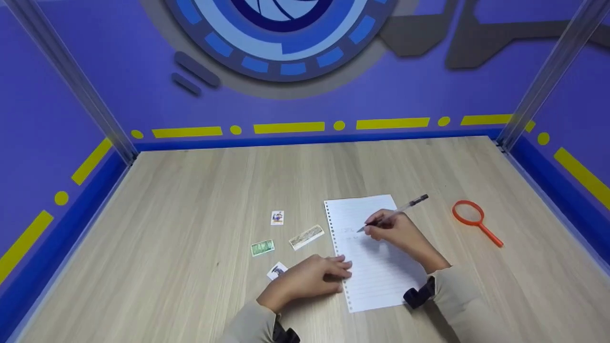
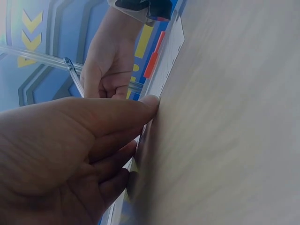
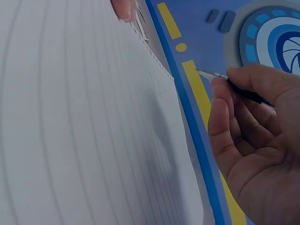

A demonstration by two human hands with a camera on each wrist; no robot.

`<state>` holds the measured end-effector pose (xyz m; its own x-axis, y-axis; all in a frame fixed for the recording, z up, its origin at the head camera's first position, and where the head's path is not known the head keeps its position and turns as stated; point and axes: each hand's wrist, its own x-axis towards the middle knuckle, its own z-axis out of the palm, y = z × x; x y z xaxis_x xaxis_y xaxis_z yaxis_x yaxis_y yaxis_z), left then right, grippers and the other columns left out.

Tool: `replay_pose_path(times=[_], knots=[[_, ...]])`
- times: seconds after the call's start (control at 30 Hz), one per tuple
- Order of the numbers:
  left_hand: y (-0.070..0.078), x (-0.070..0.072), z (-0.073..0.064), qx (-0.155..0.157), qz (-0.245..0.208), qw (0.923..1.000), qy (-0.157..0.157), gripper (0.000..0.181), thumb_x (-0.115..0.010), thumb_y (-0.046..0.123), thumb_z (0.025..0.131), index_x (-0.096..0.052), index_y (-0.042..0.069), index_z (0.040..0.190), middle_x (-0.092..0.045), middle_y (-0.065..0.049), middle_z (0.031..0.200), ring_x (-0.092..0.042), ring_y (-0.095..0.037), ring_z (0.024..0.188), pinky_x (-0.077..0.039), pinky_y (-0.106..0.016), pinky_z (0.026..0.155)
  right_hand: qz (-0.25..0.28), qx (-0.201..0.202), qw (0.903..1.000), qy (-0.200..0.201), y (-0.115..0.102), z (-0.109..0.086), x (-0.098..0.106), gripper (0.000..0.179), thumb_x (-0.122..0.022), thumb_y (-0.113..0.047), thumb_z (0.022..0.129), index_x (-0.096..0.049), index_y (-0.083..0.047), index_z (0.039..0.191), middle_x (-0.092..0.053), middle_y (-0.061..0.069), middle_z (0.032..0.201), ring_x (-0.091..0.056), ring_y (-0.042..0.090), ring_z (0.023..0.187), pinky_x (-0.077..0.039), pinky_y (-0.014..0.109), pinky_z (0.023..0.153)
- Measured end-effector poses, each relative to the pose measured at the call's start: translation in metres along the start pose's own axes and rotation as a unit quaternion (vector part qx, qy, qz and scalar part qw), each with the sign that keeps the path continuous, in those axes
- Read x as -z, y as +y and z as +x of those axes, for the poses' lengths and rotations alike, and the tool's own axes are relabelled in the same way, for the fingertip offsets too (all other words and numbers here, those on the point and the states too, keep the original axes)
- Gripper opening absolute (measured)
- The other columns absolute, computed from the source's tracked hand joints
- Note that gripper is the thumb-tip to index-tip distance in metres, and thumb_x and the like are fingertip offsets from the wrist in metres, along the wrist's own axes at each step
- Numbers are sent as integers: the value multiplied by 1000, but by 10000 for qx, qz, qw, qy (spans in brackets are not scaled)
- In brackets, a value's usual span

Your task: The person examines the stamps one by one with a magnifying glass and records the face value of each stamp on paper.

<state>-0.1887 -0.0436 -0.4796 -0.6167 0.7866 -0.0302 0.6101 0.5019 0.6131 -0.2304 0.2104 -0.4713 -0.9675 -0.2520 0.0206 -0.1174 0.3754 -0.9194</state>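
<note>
In the head view a sheet of lined paper (image 1: 374,281), punched with holes down its left side, lies on the table, a few faint marks written on its upper left part. My right hand (image 1: 393,229) pinches a pen (image 1: 411,204) with a clear barrel and dark grip, its tip at the marks. The right wrist view shows the pen (image 3: 241,91) between thumb and fingers, tip pointing left. My left hand (image 1: 317,276) rests across the sheet's punched edge, its fingers loosely bent. A small stamp-like picture (image 1: 277,270) is partly hidden by that hand.
Left of the paper lie a green stamp-like piece (image 1: 262,247), a long brownish one (image 1: 306,237) and a white one with a coloured figure (image 1: 277,217). An orange magnifying glass (image 1: 491,234) lies to the right. Blue panels (image 1: 281,109) surround the wooden table (image 1: 190,200).
</note>
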Motion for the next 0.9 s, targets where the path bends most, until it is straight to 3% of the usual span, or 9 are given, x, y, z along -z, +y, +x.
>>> replay_pose_path(times=[0.17,0.4,0.63,0.9], knots=[[0,0,0,-36,-1,10000,-10,34,-65,17,88,-68,13,122,-58,4,134,-45,-11,135,-34,-24,113,-63,2,9999,-98,0,0,-12,20,-71,-15,84,-65,1,95,-70,8,83,-62,7,69,-51,18,63],[0,0,0,-113,24,9999,37,33,-65,17,88,-68,13,121,-59,4,133,-46,-11,134,-34,-23,112,-322,97,9992,-216,3,0,-24,14,-71,-12,81,-63,-3,88,-64,1,76,-57,7,66,-47,17,62],[-1,-1,-1,-92,40,9999,40,33,-66,17,88,-68,13,121,-59,4,133,-46,-10,134,-34,-23,112,-253,272,9990,-246,5,-1,-30,14,-72,-9,80,-61,-2,87,-58,-4,76,-50,4,64,-40,16,57],[-1,0,0,-28,17,10000,-14,33,-66,17,89,-68,12,121,-59,4,134,-45,-10,135,-34,-23,112,-276,192,9989,-327,10,-2,-31,17,-70,-8,81,-60,2,89,-57,-2,77,-50,4,60,-41,15,54]])
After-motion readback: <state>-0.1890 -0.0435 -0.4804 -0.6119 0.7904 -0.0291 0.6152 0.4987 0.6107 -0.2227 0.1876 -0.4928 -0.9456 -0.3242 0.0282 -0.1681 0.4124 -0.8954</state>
